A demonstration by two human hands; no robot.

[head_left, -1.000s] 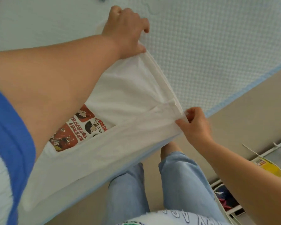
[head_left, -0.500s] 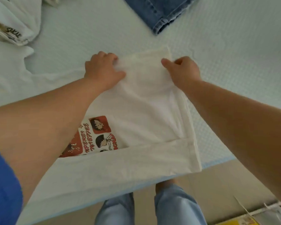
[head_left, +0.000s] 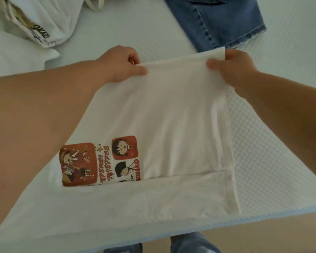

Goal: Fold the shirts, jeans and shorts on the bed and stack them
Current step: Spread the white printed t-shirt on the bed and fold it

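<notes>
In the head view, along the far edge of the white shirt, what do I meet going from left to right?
Left hand pinching the edge → white shirt → right hand pinching the corner.

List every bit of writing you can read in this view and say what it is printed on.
"ICHIAO": partial, running sideways beside the cartoon print on the white T-shirt both hands hold; the first letters may be cut off.
Red characters between the cartoon panels, same shirt: too stylised and sideways to read.
Black lettering on the crumpled white garment at the far left: upside down and partly folded, not readable.
Jeans: no text visible.
</notes>
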